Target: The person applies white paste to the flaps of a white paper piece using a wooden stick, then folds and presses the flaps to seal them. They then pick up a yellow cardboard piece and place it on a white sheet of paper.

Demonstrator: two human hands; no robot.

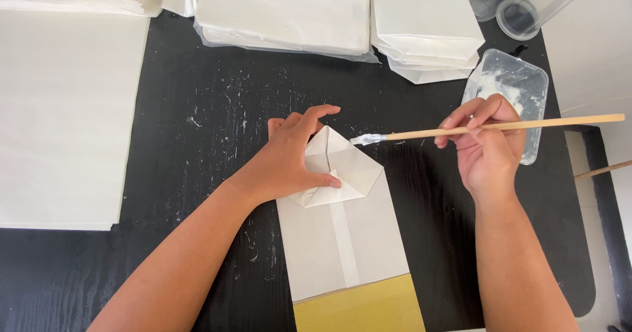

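A white paper bag (342, 240) lies flat on the black table (197, 108), its far end folded into flaps (349, 164). My left hand (289, 157) presses down on those flaps, fingers spread over the left fold. My right hand (487, 144) grips a thin wooden brush (500, 127), held level, its white glue-covered tip (365, 139) hovering just right of the folded end. A yellow sheet (359, 309) lies at the bag's near end.
A clear plastic tray with white paste (520, 75) sits behind my right hand. Stacks of folded white bags (424, 26) and paper (283, 9) line the far edge. A large white sheet (62, 118) covers the left. A clear jar (526, 6) lies at the far right.
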